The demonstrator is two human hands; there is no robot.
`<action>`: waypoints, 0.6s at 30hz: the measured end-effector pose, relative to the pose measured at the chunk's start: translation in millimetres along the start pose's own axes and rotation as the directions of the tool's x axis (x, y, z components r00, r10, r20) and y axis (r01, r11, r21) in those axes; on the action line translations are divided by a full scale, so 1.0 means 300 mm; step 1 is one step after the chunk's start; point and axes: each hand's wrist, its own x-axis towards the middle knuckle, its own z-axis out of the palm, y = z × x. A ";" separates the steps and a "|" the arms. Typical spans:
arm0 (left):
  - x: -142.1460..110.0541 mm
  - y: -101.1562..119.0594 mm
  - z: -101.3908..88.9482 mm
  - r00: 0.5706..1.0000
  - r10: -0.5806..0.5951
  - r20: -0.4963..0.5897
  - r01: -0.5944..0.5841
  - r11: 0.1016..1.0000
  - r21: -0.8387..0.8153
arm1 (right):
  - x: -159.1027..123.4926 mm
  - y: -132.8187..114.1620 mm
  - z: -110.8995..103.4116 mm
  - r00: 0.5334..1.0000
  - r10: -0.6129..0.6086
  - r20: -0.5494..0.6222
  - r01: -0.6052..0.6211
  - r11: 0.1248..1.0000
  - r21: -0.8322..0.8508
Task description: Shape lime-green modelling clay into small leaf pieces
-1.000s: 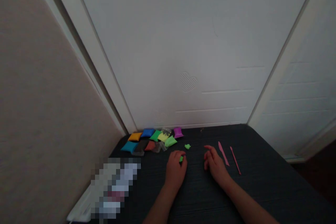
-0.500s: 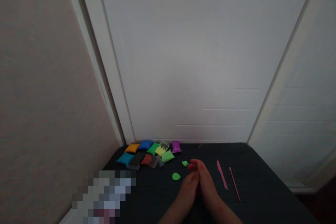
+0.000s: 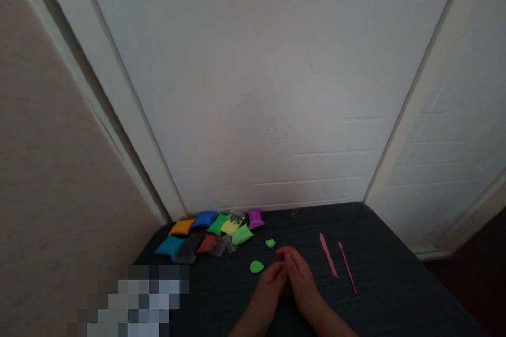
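Observation:
My left hand (image 3: 270, 285) and my right hand (image 3: 299, 275) are cupped together low over the dark table, fingers curled and palms facing. Whatever may lie between the palms is hidden. Just left of my hands is a flat green teardrop piece of modelling clay (image 3: 256, 266). A small green clay piece with pointed tips (image 3: 270, 243) sits beyond my fingertips. To the right lie a pink plastic modelling knife (image 3: 328, 255) and a thin pink modelling stick (image 3: 347, 267), both apart from my hands.
Several coloured clay packets, among them a teal packet (image 3: 170, 246), an orange packet (image 3: 182, 227) and a purple packet (image 3: 255, 218), lie at the back left of the black table (image 3: 387, 284). A white panel (image 3: 237, 89) rises behind. A pixelated patch covers the lower left.
My hands stay together, but the fingers have curled in more and the palms have shifted against each other. The whole view has tilted and moved a little. The objects on the table rest as before.

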 end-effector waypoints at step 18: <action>-0.028 0.028 0.027 0.993 0.052 -0.110 -0.026 0.975 0.219 | 0.036 0.020 -0.030 0.959 0.070 -0.276 -0.095 0.992 -0.080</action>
